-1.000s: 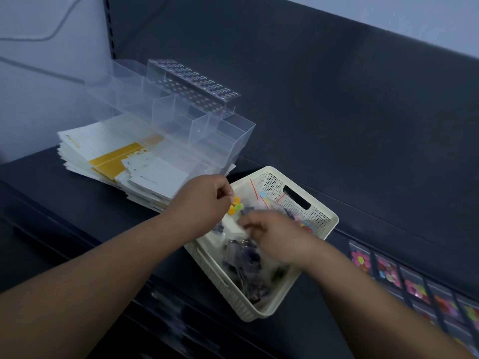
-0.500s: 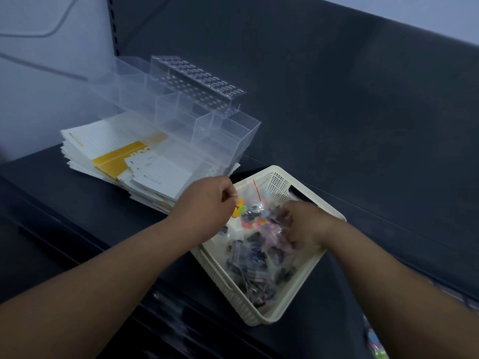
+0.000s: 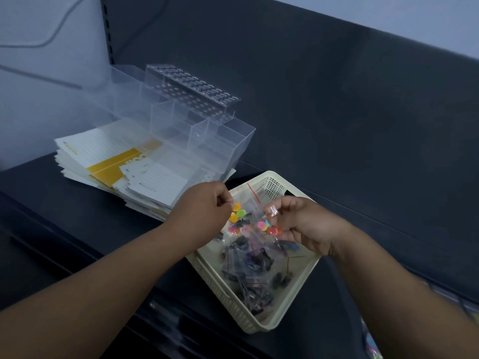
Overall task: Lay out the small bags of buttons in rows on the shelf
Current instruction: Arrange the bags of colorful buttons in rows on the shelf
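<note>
A cream plastic basket stands on the dark shelf, with several small clear bags of dark buttons piled inside. My left hand hovers over the basket's left side and pinches a clear bag of bright buttons. My right hand is raised over the basket's far end, its fingers curled round another bag of coloured buttons. The two bags hang close together above the pile.
A stack of lined notepads lies on the shelf to the left, with a clear acrylic organiser on top of it. The shelf's dark back panel rises behind. Some colourful packets show at the lower right edge.
My right hand has lifted out of the basket with a bag of coloured buttons. My left hand has kept its pinch on its bag and stayed nearly still.
</note>
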The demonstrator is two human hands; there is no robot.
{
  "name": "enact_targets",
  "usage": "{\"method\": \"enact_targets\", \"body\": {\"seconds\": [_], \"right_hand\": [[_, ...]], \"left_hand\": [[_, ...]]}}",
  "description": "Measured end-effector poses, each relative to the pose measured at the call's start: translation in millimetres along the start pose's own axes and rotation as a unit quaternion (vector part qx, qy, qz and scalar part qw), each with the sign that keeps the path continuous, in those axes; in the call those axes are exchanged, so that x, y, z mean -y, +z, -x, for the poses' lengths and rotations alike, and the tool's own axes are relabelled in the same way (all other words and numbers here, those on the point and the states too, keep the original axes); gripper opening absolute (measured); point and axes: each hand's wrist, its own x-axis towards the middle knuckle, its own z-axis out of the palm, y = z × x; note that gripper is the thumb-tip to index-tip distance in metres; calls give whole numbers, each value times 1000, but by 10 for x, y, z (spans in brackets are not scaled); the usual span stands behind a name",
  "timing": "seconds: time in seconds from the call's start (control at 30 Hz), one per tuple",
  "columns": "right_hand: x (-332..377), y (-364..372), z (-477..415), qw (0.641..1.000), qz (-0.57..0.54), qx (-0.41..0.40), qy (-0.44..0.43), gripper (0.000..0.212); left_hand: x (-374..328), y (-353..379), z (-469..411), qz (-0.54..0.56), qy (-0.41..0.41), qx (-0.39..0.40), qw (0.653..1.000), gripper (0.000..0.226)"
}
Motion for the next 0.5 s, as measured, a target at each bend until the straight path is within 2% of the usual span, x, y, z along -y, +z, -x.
{"method": "enact_targets", "body": {"seconds": [0.13, 0.27, 0.37, 0.5], "right_hand": [[22, 67, 49, 1000, -13, -3, -18, 22], [91, 118, 126, 999, -8, 0, -34, 21], [140, 125, 231, 998, -11, -14, -58, 23], [176, 52, 384, 995, 21, -48, -89, 26]], "left_hand": [[-61, -21, -16, 115, -79, 24, 990, 12], [-200, -2, -16, 240, -176, 73, 952, 10], [-315, 65, 12, 274, -194, 102, 936, 11], [-513, 146, 71, 276, -178, 138, 934, 14]]}}
